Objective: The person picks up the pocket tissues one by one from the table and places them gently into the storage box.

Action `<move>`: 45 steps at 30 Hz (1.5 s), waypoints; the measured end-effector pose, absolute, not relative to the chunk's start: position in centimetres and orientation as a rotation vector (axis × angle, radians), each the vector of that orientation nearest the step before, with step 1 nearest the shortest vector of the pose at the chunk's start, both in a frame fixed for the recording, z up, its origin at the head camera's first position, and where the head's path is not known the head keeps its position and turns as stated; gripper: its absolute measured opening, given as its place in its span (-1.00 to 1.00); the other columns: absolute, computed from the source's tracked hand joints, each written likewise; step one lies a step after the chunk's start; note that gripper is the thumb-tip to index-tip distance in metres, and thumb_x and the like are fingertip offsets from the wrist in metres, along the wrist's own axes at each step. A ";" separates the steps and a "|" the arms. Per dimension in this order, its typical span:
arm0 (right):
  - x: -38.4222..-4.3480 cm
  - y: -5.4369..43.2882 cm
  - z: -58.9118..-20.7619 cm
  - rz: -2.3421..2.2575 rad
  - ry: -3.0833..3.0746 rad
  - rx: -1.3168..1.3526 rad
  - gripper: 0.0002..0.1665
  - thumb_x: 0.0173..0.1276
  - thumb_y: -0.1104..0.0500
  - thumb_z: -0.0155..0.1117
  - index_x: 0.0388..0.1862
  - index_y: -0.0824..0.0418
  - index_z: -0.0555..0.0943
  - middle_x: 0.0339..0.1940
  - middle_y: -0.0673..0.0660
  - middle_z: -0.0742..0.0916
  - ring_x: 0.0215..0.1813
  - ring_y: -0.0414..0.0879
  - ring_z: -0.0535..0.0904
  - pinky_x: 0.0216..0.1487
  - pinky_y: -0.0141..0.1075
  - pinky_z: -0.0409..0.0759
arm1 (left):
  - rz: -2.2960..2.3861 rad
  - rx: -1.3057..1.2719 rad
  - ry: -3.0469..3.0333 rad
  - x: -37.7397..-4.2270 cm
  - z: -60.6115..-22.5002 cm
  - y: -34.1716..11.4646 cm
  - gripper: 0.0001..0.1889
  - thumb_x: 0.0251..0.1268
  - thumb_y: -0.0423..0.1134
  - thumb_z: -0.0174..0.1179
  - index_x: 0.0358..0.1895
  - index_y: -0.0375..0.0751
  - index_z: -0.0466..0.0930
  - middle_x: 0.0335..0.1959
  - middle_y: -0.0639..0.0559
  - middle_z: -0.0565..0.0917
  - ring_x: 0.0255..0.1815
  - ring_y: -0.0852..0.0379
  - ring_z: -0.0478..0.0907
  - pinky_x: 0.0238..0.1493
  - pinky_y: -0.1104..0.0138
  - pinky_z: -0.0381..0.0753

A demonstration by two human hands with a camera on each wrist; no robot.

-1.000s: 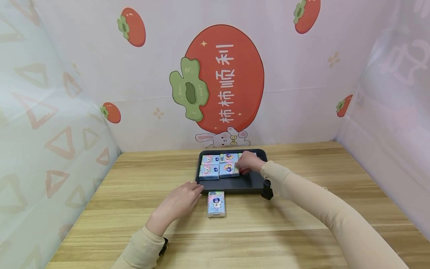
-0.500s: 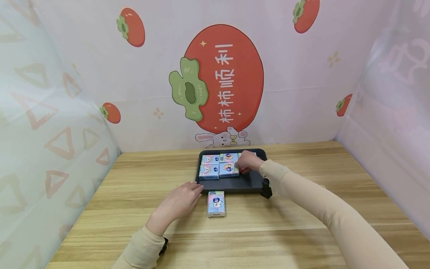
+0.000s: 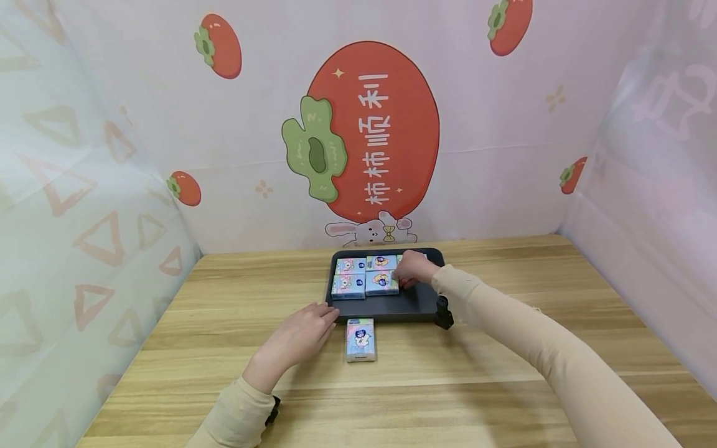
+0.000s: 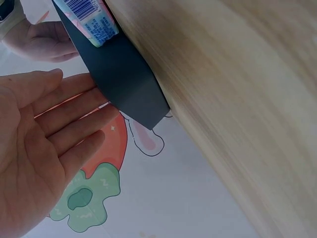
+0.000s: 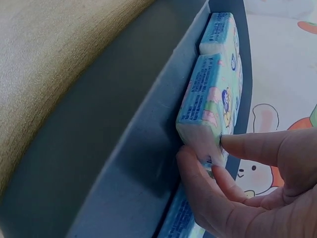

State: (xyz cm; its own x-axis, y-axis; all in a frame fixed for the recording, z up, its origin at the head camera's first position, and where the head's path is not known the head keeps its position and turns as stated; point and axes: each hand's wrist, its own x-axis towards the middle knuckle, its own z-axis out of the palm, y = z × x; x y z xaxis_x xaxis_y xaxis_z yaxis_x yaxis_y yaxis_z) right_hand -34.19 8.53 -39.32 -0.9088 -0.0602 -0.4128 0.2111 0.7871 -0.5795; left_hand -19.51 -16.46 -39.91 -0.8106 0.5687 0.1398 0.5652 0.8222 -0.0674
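Note:
A dark grey tray [image 3: 392, 306] holds several small pocket tissue packs in two rows, with pastel blue wrappers and cartoon prints. My right hand [image 3: 414, 269] reaches into it, thumb and fingers pinching the end of the near-row tissue pack [image 5: 200, 94] right of its neighbour. Behind that hand, a further pack [image 5: 179, 218] is partly hidden. My left hand [image 3: 305, 330] lies with extended fingers [image 4: 79, 109] against the tray's front left corner. In front of the tray, close to the left fingertips, one tissue pack [image 3: 361, 341] lies flat on the table.
The wooden table [image 3: 448, 398] runs back to a printed cloth wall [image 3: 476, 186] right behind the tray. Pale side walls [image 3: 84, 218] stand left and right. A small black device [image 3: 445, 313] hangs under the right wrist, beside the tray's front right corner.

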 end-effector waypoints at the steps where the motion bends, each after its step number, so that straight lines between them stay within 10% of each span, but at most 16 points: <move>1: -34.2 8.5 -39.4 -0.906 2.562 0.116 -0.79 0.22 0.23 0.31 -0.23 0.35 0.58 -0.48 0.13 0.68 -0.45 -0.11 0.65 -0.26 -0.27 0.74 | 0.033 -0.892 -2.853 -19.5 -39.9 -16.5 -0.68 0.40 -0.19 0.06 0.09 -0.26 0.60 0.06 -0.11 0.64 0.14 -0.02 0.56 0.26 0.13 0.51; 45: -31.6 8.9 -37.8 -0.823 2.797 -0.131 -0.68 0.36 0.07 0.19 -0.33 0.29 0.72 -0.41 0.19 0.76 -0.41 -0.05 0.64 -0.42 -0.34 0.64 | 0.030 -0.886 -2.864 -19.6 -39.9 -16.4 -0.67 0.40 -0.20 0.06 0.10 -0.27 0.59 0.07 -0.13 0.64 0.15 -0.05 0.55 0.24 0.12 0.53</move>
State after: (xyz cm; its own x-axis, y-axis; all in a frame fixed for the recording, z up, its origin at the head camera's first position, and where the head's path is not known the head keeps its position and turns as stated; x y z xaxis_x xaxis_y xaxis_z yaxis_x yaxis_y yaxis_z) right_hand -31.64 8.92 -37.82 -0.9711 -0.1475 -0.1874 -0.0225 0.8391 -0.5435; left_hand -19.56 -16.43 -39.93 -0.8157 0.5634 0.1310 0.5605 0.8258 -0.0614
